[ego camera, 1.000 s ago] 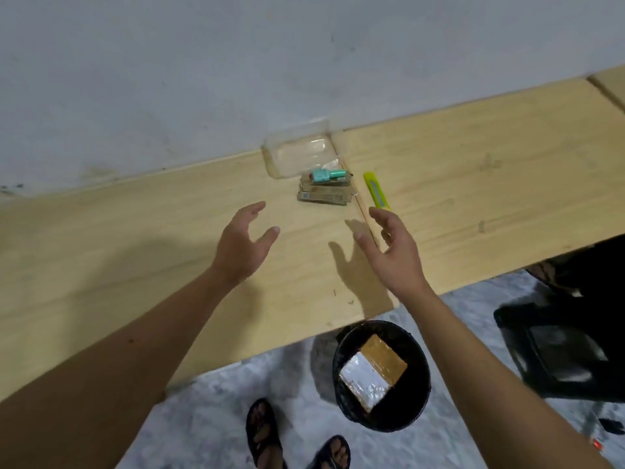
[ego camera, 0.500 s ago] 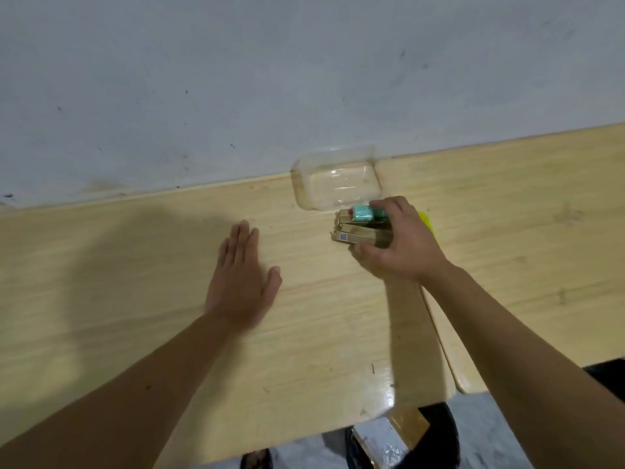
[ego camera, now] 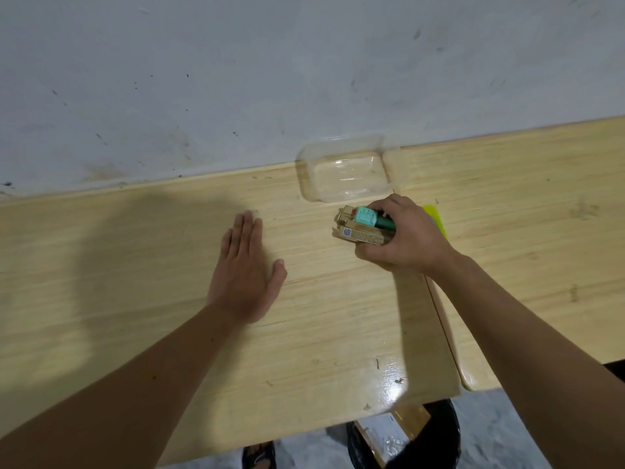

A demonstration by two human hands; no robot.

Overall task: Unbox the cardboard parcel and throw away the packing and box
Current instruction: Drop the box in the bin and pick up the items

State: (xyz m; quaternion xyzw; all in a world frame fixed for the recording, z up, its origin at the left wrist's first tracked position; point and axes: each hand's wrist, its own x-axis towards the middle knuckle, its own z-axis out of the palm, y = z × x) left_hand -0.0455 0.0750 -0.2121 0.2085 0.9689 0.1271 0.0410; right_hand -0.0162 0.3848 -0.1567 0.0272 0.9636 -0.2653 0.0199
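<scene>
Right hand grasps small boxed items on a wooden table; the parcel box lies in the bin.
The right hand (ego camera: 406,238) curls round a stack of small brown cartons (ego camera: 358,231) topped by a teal tube (ego camera: 368,218), right of centre. The left hand (ego camera: 243,272) lies flat and released on the table (ego camera: 135,265). Just above sits a clear plastic container (ego camera: 345,174), holding nothing visible. At lower right, the black bin (ego camera: 446,431) contains the cardboard box (ego camera: 411,419) and shiny packing (ego camera: 385,438).

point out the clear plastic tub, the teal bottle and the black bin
clear plastic tub (ego camera: 348,176), head view, on its floor
teal bottle (ego camera: 367,217), head view, on its label
black bin (ego camera: 446,438), head view, on its right rim
</scene>
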